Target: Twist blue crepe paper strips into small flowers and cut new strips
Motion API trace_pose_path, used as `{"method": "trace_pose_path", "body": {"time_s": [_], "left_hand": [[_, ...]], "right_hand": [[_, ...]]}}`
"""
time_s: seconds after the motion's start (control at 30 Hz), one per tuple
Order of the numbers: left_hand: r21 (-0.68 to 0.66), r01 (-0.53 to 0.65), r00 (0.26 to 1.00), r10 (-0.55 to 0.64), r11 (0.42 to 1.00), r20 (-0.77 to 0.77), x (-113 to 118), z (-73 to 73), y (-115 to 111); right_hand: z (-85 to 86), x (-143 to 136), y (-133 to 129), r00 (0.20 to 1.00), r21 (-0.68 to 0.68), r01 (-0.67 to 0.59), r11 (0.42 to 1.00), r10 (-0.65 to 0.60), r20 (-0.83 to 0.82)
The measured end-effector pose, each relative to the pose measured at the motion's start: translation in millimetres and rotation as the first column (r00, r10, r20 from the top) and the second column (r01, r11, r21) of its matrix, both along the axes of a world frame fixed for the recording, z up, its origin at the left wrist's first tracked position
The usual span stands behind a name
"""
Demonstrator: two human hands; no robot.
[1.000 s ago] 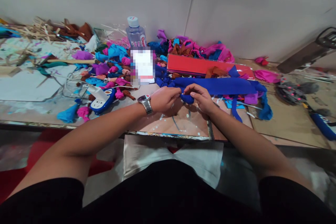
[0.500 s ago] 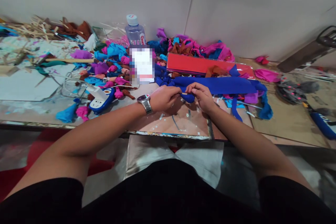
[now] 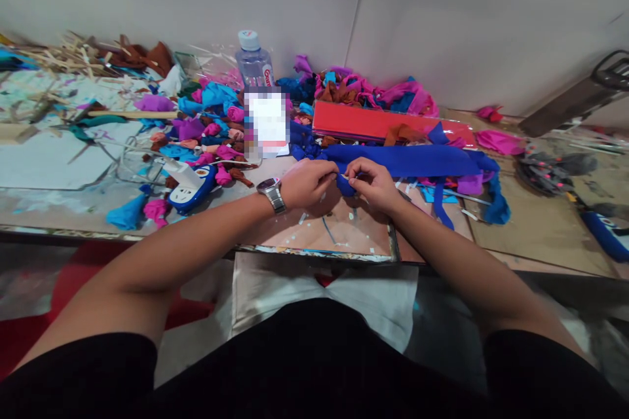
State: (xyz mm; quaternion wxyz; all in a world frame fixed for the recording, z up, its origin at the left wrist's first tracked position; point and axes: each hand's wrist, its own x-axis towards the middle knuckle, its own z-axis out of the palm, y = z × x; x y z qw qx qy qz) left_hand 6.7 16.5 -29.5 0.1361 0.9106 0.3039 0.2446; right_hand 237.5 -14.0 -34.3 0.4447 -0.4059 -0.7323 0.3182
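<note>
A small dark-blue crepe paper piece (image 3: 346, 186), rounded and bunched, is held between both hands just above the near part of the table. My left hand (image 3: 308, 183), with a metal watch on its wrist, pinches its left side between thumb and fingers. On the other side my right hand (image 3: 371, 182) grips it with thumb and forefinger, where a small pale bit shows. Right behind the hands lies a wide blue crepe paper strip (image 3: 413, 160). Blue bunched pieces (image 3: 303, 144) sit beyond my left hand.
Behind stand a plastic bottle (image 3: 254, 64) and a blurred bright screen (image 3: 268, 119). A red flat pack (image 3: 383, 123) lies at the back. To the left are a blue-and-white power strip (image 3: 189, 191), a cable, pliers (image 3: 81, 129) and several coloured crepe pieces. A cardboard sheet (image 3: 531, 222) lies right.
My right hand has shifted slightly left, closer to my left hand. Its fingers now cover more of the blue piece, which looks smaller and more gathered.
</note>
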Motion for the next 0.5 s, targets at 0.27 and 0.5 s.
{"method": "trace_pose_path", "body": {"time_s": [0.27,0.5], "left_hand": [[0.016,0.022,1.000,-0.022,1.000,0.012,0.9,-0.7,-0.6],[0.025,0.039,0.999,-0.040,0.999,0.019,1.4,1.4,-3.5]], "right_hand": [[-0.8,-2.1,0.3,0.999,0.040,-0.036,0.999,0.036,0.005],[2.1,1.0,0.1,0.995,-0.004,-0.093,0.996,0.093,0.039]]}}
